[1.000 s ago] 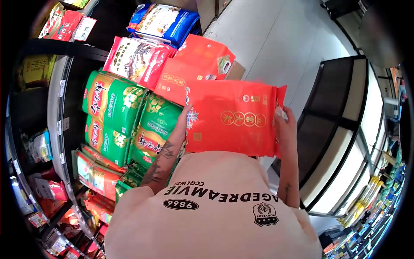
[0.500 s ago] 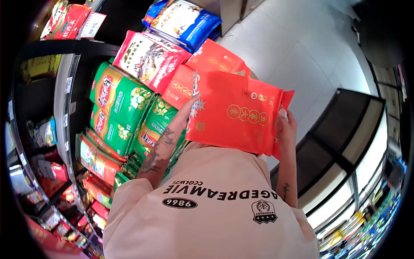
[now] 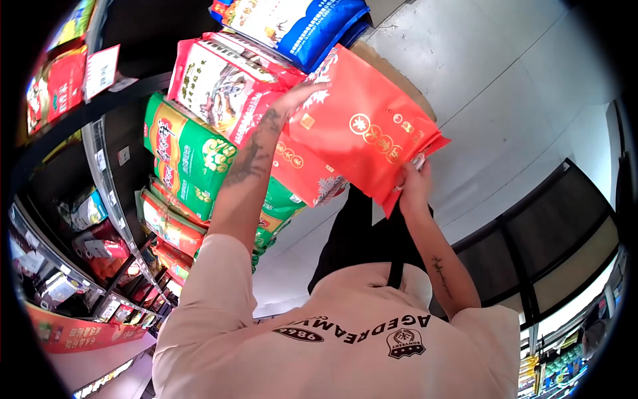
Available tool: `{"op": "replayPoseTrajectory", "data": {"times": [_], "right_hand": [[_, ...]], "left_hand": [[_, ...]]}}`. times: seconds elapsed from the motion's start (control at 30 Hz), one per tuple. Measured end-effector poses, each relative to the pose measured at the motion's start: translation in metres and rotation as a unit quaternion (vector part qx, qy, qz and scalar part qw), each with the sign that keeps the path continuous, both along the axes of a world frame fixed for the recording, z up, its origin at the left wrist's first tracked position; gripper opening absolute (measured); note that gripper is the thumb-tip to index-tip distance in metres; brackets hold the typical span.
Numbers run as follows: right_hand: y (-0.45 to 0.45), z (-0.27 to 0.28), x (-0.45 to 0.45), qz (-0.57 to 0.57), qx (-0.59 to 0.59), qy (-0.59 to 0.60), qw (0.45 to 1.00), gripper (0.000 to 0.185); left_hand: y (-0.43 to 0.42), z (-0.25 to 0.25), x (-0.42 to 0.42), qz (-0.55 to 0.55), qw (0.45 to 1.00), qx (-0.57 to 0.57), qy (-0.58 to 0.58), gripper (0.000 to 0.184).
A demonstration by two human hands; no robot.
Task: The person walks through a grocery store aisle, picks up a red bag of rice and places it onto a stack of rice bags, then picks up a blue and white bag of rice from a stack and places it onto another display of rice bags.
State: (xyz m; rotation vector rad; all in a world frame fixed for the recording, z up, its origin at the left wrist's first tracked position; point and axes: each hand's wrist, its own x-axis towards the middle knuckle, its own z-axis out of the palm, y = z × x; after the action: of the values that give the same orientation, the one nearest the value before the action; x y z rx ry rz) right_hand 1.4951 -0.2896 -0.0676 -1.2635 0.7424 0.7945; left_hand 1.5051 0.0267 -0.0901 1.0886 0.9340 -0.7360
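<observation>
One red bag (image 3: 365, 130) with gold print is held at a tilt between both hands, over part of a second red bag (image 3: 299, 169). The left hand (image 3: 299, 100) grips its left edge, fingers laid on the face; the right hand (image 3: 415, 185) is closed on the crimped end, at the lower right corner. The blue bag (image 3: 292, 26) is just beyond the held one's far end — a pink bag (image 3: 216, 96) is to the left, near the left forearm. Green bags (image 3: 189, 156) stand nearer the dark shelf (image 3: 106, 163), with a price card (image 3: 101, 72) farther up. Brown cardboard (image 3: 395, 76) shows behind the held bag — pale floor (image 3: 492, 126) beyond.
</observation>
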Motion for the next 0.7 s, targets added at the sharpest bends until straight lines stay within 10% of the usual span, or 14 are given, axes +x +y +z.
{"op": "replayPoseTrajectory", "data": {"times": [0.3,0.37,0.5,0.7], "right_hand": [[0.05,-0.102,-0.009,0.029,-0.013,0.028,0.999,0.043],[0.061,-0.116,-0.023,0.078,-0.043,-0.029,0.996,0.047],[0.1,-0.14,-0.021,0.06,-0.012,-0.018,0.998,0.054],[0.116,-0.124,-0.018,0.056,-0.045,-0.035,0.997,0.064]], "left_hand": [[0.052,-0.153,-0.009,-0.204,0.95,0.213,-0.104,0.067],[0.046,-0.121,-0.01,-0.282,0.894,0.343,-0.053,0.06],[0.006,-0.058,-0.057,-0.091,0.799,0.565,-0.183,0.051],[-0.091,-0.002,-0.228,-0.002,0.894,0.447,-0.037,0.04]]}}
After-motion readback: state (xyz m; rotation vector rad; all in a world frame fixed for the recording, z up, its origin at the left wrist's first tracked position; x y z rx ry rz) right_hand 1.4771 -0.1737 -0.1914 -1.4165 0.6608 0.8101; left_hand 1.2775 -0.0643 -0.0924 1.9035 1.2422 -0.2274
